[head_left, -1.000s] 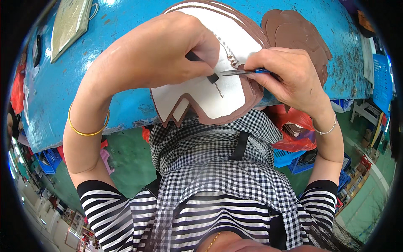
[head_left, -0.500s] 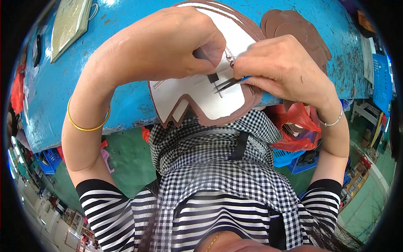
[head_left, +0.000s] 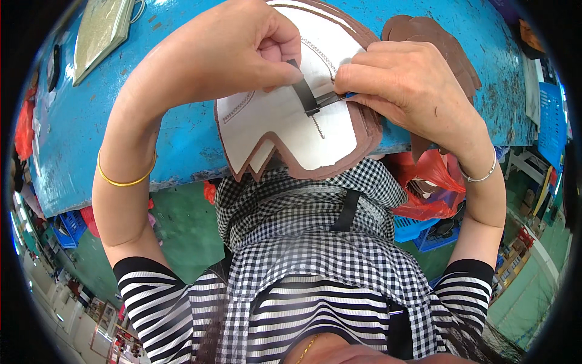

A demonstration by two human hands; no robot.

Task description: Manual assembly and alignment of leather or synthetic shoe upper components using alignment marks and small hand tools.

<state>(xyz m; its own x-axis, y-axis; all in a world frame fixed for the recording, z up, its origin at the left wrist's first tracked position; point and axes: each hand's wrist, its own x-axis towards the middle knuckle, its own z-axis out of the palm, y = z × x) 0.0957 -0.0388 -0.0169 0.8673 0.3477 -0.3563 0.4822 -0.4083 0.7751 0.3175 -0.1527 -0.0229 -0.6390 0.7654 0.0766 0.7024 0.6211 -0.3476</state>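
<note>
A stack of brown-edged shoe-upper pieces with a white lining [head_left: 333, 148] lies on the worktable before me. Stitched lines run across the top one. My left hand [head_left: 242, 54] is closed, pinching the upper end of a narrow black strip [head_left: 304, 94] between thumb and fingers. The strip's lower end meets the white lining beside a short stitched line. From the other side, my right hand [head_left: 409, 88] grips small dark-bladed snips [head_left: 330, 99] with a bit of blue at the handle. Their tips touch or nearly touch the strip's lower end; the handle is mostly hidden in my fingers.
The blue worktable [head_left: 182, 130] has a worn front edge close to my apron. Brown cut pieces [head_left: 424, 45] are piled at the far right. A pale notebook [head_left: 102, 39] and a dark object [head_left: 53, 68] lie far left. A red plastic bag [head_left: 433, 203] hangs below the table's right side.
My left hand has moved left and slightly away, showing more of the black strip. The snips have moved up to the strip's lower end, and their blades have come closer together.
</note>
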